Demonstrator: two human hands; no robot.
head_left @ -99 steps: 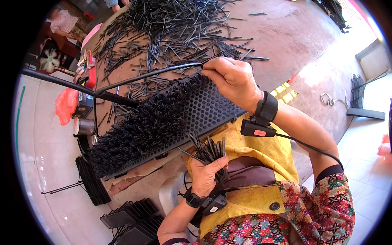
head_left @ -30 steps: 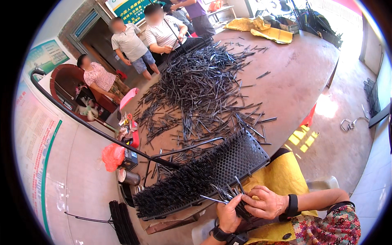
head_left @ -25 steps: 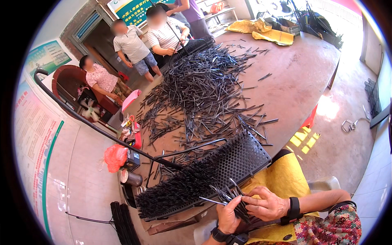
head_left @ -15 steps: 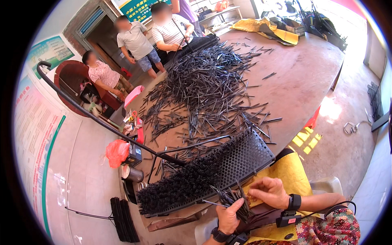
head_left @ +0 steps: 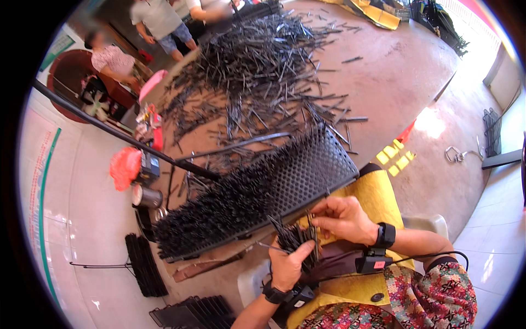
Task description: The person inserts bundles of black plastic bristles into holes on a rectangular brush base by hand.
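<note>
My left hand is closed round a bundle of thin black strips, which look like plastic bristles. At the bundle's right side, my right hand pinches what looks like a single strip between thumb and fingers. Just beyond both hands lies a long black broom head with a perforated base. Dense black bristles stand on its left and far portions, while the nearer right part shows bare holes. A long black handle runs from it to the upper left.
A large heap of loose black strips covers the table. A red plastic bag, a dark box and a tin can stand at left. Another broom lies lower left. Several people stand or sit beyond.
The view has tilted down and shifted, so the scene sits higher and further left. My right hand has come closer to the bundle, its fingertips now at a strip.
</note>
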